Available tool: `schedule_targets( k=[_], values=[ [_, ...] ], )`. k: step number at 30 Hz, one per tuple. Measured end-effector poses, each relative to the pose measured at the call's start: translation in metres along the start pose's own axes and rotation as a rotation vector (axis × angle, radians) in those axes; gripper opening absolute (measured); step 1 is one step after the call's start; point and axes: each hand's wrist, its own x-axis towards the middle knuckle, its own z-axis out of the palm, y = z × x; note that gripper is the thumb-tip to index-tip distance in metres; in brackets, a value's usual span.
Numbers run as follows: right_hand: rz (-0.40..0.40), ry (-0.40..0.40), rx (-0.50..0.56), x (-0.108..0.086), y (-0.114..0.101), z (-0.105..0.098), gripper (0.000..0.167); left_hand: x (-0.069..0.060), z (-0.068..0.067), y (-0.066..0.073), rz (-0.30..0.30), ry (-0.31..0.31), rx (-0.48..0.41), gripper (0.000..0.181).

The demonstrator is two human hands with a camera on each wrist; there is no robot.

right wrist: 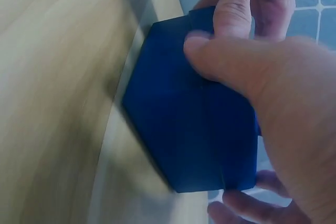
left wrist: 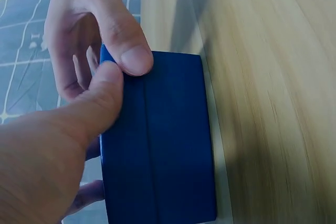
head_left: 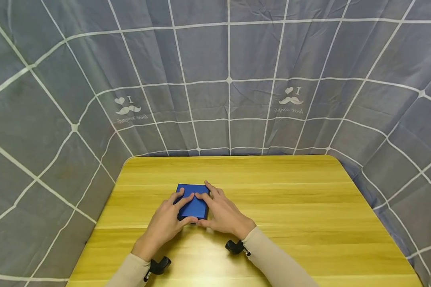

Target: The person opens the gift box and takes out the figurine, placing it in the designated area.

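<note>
A small blue box (head_left: 197, 209) is between both hands near the middle of the table. A thin seam runs along its near side, seen on the box (left wrist: 173, 140) in the left wrist view and on the box (right wrist: 173, 114) in the right wrist view. My left hand (head_left: 165, 223) grips its left part, thumb on the near side and fingers over the top. My right hand (head_left: 225, 213) holds the right part in the same way, with fingers at the far right corner. The two thumbs nearly meet at the near edge. The box's underside is hidden.
The wood-grain table (head_left: 291, 207) extends on both sides of the hands. A grey curtain (head_left: 255, 52) with white grid lines surrounds its back and sides. Black wrist mounts (head_left: 160, 266) sit below each wrist, over light sleeves (head_left: 276, 259).
</note>
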Motion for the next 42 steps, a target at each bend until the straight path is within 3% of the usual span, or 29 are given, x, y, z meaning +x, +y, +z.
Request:
schedule_targets(
  k=[8,20,30,42],
  values=[
    [0.028,-0.041,0.108,-0.014,0.015,-0.017,0.084,0.000,0.008,0.017,0.040,-0.009,-0.038,0.075],
    [0.037,-0.082,0.137,-0.035,0.035,-0.033,0.079,0.001,0.025,0.045,0.088,0.001,-0.019,0.074],
    [0.027,-0.086,0.152,-0.041,0.047,-0.043,0.081,0.007,0.028,0.053,0.109,-0.005,-0.030,0.073],
    [0.037,-0.104,0.156,-0.052,0.058,-0.052,0.081,0.004,0.035,0.060,0.147,-0.007,-0.051,0.072]
  ],
)
